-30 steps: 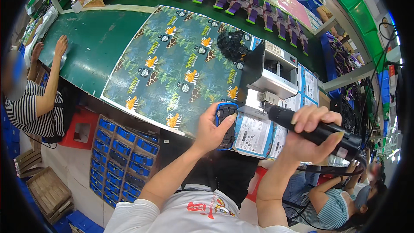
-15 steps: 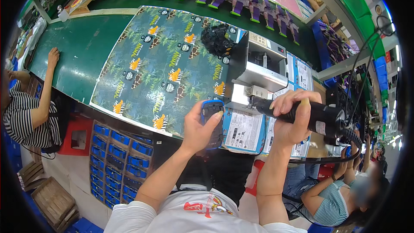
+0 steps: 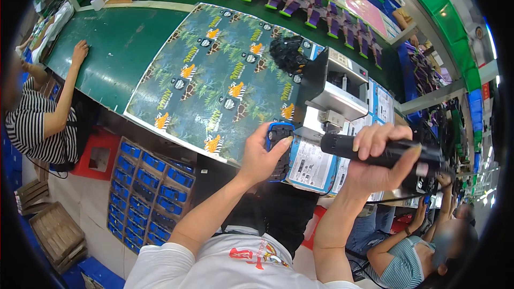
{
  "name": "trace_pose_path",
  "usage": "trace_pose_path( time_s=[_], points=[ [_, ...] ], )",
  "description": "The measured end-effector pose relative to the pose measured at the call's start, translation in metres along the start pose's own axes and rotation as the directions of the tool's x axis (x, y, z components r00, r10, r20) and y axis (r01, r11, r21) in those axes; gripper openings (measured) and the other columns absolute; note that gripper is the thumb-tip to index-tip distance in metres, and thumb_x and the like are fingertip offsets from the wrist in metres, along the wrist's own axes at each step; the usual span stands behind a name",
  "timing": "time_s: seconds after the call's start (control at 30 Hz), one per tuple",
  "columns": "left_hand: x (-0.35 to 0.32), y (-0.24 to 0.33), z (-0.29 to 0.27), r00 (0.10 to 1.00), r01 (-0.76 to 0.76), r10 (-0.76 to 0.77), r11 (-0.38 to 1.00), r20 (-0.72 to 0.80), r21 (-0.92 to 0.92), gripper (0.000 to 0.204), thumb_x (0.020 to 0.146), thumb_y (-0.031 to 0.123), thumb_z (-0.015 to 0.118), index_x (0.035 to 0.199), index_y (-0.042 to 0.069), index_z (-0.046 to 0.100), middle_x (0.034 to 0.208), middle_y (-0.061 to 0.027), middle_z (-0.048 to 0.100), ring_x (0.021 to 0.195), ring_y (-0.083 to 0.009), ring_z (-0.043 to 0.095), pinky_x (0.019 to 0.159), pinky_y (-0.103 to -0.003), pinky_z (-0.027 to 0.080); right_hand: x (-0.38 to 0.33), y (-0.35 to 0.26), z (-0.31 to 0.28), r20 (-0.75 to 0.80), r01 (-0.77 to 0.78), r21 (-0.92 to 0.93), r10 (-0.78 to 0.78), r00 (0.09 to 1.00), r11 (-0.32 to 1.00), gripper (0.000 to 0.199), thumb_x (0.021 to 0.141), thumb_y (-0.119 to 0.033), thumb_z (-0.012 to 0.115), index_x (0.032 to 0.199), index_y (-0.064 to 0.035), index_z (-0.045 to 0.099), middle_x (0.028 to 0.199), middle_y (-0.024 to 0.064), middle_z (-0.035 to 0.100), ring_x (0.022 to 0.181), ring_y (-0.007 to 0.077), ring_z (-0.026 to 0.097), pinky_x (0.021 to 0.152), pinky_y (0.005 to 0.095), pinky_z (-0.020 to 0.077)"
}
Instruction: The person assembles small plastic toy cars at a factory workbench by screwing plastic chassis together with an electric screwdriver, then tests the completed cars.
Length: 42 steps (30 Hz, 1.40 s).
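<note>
My left hand (image 3: 262, 155) grips a black plastic part with a blue rim (image 3: 278, 135), its recessed side up and my thumb over its edge. My right hand (image 3: 377, 160) is wrapped round a black electric screwdriver (image 3: 341, 145), held nearly level with its nose pointing left toward the part. The nose is just short of the front of a silver screw feeder (image 3: 337, 96), apart from the part. Whether a screw sits on the bit is too small to tell. Printed sheets in blue frames (image 3: 310, 168) lie under the screwdriver.
A jungle-print mat (image 3: 214, 85) covers the bench; a heap of black pieces (image 3: 289, 54) lies by the feeder. Purple-and-green items line the belt (image 3: 289, 8) behind. A divided tray (image 3: 152, 195) of blue parts stands low left. People sit on both sides; a cable trails from the screwdriver.
My right hand has drawn the screwdriver's nose back from the feeder's front, toward me. The left hand keeps its hold on the part. The whole view has shifted slightly.
</note>
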<state>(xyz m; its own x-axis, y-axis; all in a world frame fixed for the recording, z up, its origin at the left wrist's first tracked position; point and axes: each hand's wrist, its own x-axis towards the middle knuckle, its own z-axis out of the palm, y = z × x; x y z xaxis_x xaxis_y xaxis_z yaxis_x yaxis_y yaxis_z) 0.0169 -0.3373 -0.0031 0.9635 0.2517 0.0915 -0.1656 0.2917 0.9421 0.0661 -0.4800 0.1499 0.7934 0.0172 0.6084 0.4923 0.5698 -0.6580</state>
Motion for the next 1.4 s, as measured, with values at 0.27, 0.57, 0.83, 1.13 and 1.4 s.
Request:
trace_pose_path(
  time_s=[0.27, 0.57, 0.83, 1.13, 1.4],
  points=[
    [-0.002, 0.010, 0.004, 0.999, 0.016, -0.019, 0.998, -0.041, -0.067, 0.023, 0.089, 0.011, 0.068, 0.107, 0.001, 0.061, 0.090, -0.0028, 0.067, 0.081, -0.0063, 0.060, 0.073, -0.025, 0.050, -0.015, 0.024, 0.022, 0.073, 0.073, -0.030, -0.071, 0.995, 0.997, 0.044, 0.097, -0.050, 0.048, 0.099, -0.0055, 0.051, 0.064, 0.0038, 0.047, 0.049, 0.0136, 0.046, 0.048, 0.0290, 0.0404],
    [-0.002, 0.007, 0.003, 0.999, 0.004, -0.007, 0.997, -0.046, -0.077, 0.024, 0.087, 0.008, 0.069, 0.108, 0.000, 0.061, 0.092, -0.0028, 0.067, 0.081, -0.0063, 0.060, 0.073, -0.024, 0.050, -0.021, 0.038, 0.026, 0.140, 0.061, -0.102, -0.046, 0.989, 0.993, 0.040, 0.096, -0.046, 0.053, 0.096, -0.0056, 0.047, 0.066, 0.0055, 0.049, 0.050, 0.0150, 0.047, 0.050, 0.0303, 0.0426],
    [-0.002, 0.012, 0.004, 1.000, -0.002, 0.000, 0.998, -0.029, -0.055, 0.030, 0.081, 0.000, 0.070, 0.110, -0.001, 0.061, 0.093, -0.0033, 0.067, 0.082, -0.0063, 0.060, 0.075, -0.024, 0.050, -0.028, 0.040, 0.035, 0.190, -0.052, -0.183, 0.088, 0.978, 0.982, 0.048, 0.086, -0.048, 0.070, 0.090, -0.0071, 0.046, 0.065, 0.0049, 0.051, 0.051, 0.0161, 0.051, 0.051, 0.0300, 0.0451],
    [-0.003, 0.015, 0.002, 0.999, -0.041, 0.040, 0.999, -0.027, -0.004, 0.028, 0.083, 0.001, 0.068, 0.110, -0.002, 0.060, 0.095, -0.0049, 0.068, 0.084, -0.0076, 0.061, 0.076, -0.025, 0.051, -0.027, 0.044, 0.022, 0.214, -0.045, -0.090, 0.063, 0.975, 0.995, 0.046, 0.086, -0.048, 0.068, 0.090, -0.0073, 0.046, 0.064, 0.0045, 0.050, 0.050, 0.0152, 0.049, 0.051, 0.0297, 0.0446],
    [-0.002, 0.016, 0.006, 0.999, -0.038, 0.038, 0.999, -0.011, -0.003, 0.026, 0.084, 0.002, 0.067, 0.109, -0.002, 0.062, 0.095, -0.0047, 0.068, 0.084, -0.0074, 0.061, 0.076, -0.025, 0.051, -0.033, 0.039, 0.018, 0.188, -0.031, -0.062, 0.042, 0.981, 0.998, 0.046, 0.085, -0.046, 0.070, 0.089, -0.0064, 0.047, 0.064, 0.0050, 0.051, 0.052, 0.0164, 0.050, 0.053, 0.0313, 0.0453]
  ],
)
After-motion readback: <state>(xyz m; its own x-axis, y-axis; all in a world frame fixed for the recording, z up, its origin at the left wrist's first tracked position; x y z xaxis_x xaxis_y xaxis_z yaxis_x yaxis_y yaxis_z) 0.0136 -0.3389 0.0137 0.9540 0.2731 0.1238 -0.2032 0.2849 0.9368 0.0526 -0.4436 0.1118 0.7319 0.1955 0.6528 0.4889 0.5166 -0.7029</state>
